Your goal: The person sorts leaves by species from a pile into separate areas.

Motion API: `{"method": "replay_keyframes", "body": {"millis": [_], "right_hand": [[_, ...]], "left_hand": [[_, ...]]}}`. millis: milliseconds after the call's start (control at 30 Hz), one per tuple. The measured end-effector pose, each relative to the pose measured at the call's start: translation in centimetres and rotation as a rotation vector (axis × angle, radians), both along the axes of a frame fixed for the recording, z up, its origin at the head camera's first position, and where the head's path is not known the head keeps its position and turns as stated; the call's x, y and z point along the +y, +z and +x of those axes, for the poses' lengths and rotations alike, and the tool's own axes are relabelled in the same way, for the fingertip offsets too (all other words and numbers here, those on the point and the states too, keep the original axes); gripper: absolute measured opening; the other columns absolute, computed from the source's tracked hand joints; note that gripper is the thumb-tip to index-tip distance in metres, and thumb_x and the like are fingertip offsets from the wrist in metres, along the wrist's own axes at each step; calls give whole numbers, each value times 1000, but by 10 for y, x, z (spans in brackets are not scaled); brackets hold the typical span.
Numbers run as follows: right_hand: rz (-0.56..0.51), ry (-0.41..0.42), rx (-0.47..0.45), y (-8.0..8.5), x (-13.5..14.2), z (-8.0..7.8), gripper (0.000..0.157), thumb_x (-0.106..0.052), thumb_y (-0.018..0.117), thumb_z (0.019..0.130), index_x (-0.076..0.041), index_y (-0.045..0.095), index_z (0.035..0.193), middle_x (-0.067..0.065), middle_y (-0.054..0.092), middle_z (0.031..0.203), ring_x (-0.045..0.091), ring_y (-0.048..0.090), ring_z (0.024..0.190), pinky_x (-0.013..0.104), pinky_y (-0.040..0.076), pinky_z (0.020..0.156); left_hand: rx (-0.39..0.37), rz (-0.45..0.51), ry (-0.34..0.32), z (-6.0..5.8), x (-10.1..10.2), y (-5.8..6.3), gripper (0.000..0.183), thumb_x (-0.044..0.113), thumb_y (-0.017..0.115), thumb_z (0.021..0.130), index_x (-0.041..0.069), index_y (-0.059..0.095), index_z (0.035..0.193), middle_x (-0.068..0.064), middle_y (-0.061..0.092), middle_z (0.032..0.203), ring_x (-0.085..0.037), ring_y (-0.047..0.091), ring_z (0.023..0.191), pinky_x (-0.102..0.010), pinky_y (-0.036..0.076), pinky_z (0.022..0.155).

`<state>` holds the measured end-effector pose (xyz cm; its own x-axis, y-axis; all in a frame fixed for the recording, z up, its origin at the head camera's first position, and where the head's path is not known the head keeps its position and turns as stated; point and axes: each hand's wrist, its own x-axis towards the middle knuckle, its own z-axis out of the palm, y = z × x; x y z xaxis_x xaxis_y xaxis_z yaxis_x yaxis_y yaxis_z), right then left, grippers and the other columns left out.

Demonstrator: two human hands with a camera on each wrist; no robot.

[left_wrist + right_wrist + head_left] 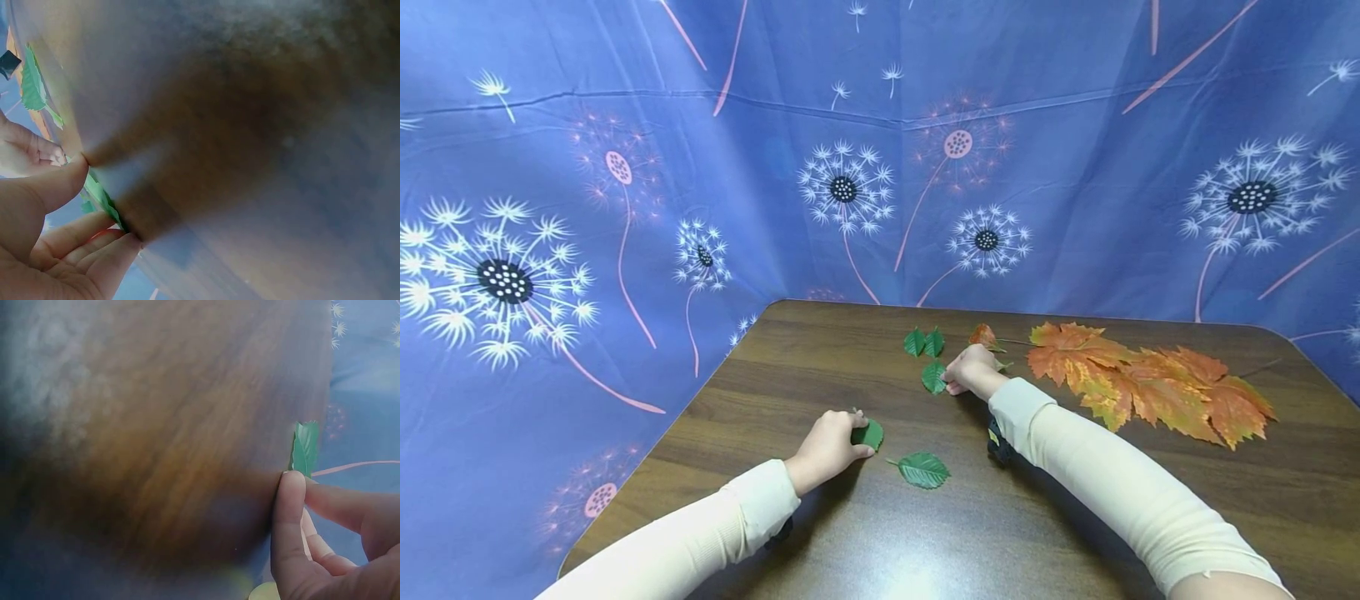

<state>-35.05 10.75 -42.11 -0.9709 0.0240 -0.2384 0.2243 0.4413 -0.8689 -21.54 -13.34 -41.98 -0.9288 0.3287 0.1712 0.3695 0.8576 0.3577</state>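
Observation:
On the left side of the table, my left hand (831,448) holds a green leaf (869,435). Its thumb and fingers lie at opposite edges of this leaf (102,197) in the left wrist view. Farther back, my right hand (973,370) pinches another toothed green leaf (933,377). Thumb and forefinger meet at its near end in the right wrist view, where the leaf (304,449) stands out past the fingertips. Two small green leaves (923,342) lie side by side just behind it. A larger green leaf (923,471) with a stem lies between the forearms.
Orange and yellow maple-like leaves (1120,375) overlap in a row at the right of the wooden table (760,367). A small orange leaf (982,335) lies behind my right hand. A blue dandelion-print cloth (760,167) hangs behind the table and along its left side.

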Motion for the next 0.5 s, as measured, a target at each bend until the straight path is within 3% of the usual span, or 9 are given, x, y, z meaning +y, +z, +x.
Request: {"method": "replay_keyframes", "body": {"millis": [500], "right_hand": [[-22, -31, -103, 11, 5, 3, 16, -2, 74, 82, 10, 69, 90, 10, 65, 56, 14, 63, 44, 30, 58, 55]], "left_hand": [[0, -8, 2, -1, 1, -1, 40, 18, 82, 76, -4, 71, 109, -21, 70, 113, -34, 68, 103, -40, 55, 82]]}}
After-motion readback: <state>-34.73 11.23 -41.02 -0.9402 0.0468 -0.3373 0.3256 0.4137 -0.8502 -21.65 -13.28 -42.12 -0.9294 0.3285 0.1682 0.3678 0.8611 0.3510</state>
